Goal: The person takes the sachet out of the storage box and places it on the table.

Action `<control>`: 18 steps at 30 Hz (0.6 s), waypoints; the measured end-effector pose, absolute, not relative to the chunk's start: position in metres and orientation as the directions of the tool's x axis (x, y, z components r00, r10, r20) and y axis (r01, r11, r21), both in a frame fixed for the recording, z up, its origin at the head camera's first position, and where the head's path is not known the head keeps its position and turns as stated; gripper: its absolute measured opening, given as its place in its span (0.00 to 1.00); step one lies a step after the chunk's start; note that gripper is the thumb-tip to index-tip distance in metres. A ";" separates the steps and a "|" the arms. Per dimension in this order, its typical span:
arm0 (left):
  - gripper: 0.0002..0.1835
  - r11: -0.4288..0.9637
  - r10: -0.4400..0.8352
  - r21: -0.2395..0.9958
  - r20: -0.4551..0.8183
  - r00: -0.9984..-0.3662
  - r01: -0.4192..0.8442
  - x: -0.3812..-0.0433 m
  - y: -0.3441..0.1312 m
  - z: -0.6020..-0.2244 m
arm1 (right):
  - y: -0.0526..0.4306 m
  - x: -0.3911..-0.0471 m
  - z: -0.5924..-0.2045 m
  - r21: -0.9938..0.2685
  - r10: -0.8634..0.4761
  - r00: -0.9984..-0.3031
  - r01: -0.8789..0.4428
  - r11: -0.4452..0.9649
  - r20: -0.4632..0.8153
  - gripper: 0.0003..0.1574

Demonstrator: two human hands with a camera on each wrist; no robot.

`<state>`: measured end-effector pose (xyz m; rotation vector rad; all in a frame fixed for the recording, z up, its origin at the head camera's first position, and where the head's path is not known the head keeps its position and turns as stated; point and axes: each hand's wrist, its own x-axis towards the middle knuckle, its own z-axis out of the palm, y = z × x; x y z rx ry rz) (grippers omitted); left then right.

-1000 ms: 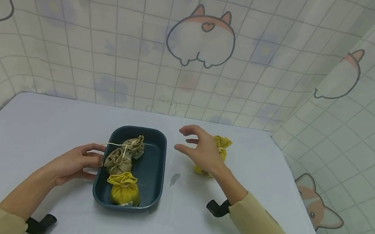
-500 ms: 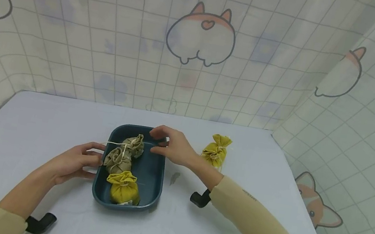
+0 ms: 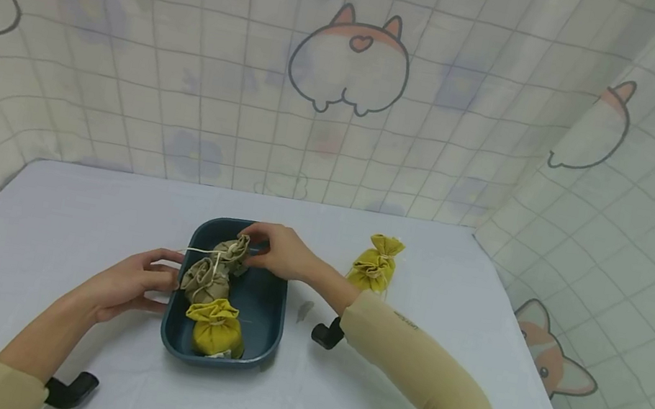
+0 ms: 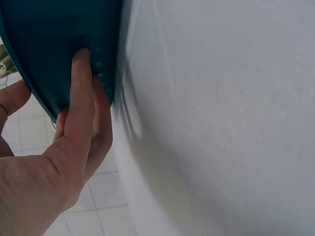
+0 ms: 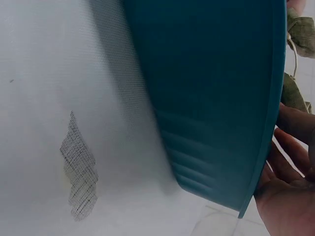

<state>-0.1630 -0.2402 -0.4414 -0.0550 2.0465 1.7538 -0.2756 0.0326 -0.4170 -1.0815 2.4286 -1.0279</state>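
Observation:
A dark blue tray (image 3: 265, 311) holds two olive cloth pouches, a rear one (image 3: 226, 256) and a middle one (image 3: 205, 283), and a yellow pouch (image 3: 217, 335) at the near end. My left hand (image 3: 139, 284) rests its extended fingers against the tray's left outer wall; the left wrist view shows those fingers (image 4: 81, 88) on the plastic. Reaching over the right rim, my right hand (image 3: 280, 251) has its thumb and forefinger spread at the rear olive pouch's gathered top. In the right wrist view the olive cloth (image 5: 294, 93) lies just beyond the fingertips.
Another yellow pouch (image 3: 374, 264) lies on the white tabletop (image 3: 399, 393), behind the right forearm. Black wrist-worn pieces stick out by both sleeves. A grey mark (image 5: 81, 172) shows on the cloth right of the tray. A patterned curtain (image 3: 337, 148) hangs behind and at the sides.
My right hand has moved left from beside the yellow pouch on the table, over the tray's right rim, to the rear olive pouch. The left hand and the tray have stayed put.

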 end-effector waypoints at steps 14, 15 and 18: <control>0.35 0.193 0.243 0.930 -0.355 -0.903 -0.314 -0.163 -0.242 -0.443 | 0.018 -0.277 -0.419 -0.650 -0.744 -0.667 -0.578 0.493 0.028 0.22; 0.35 0.193 0.244 0.930 -0.355 -0.903 -0.314 -0.163 -0.242 -0.443 | 0.018 -0.277 -0.419 -0.650 -0.747 -0.664 -0.582 0.489 0.032 0.21; 0.36 0.193 0.245 0.930 -0.355 -0.902 -0.313 -0.162 -0.241 -0.443 | 0.018 -0.278 -0.421 -0.651 -0.749 -0.661 -0.589 0.478 0.048 0.18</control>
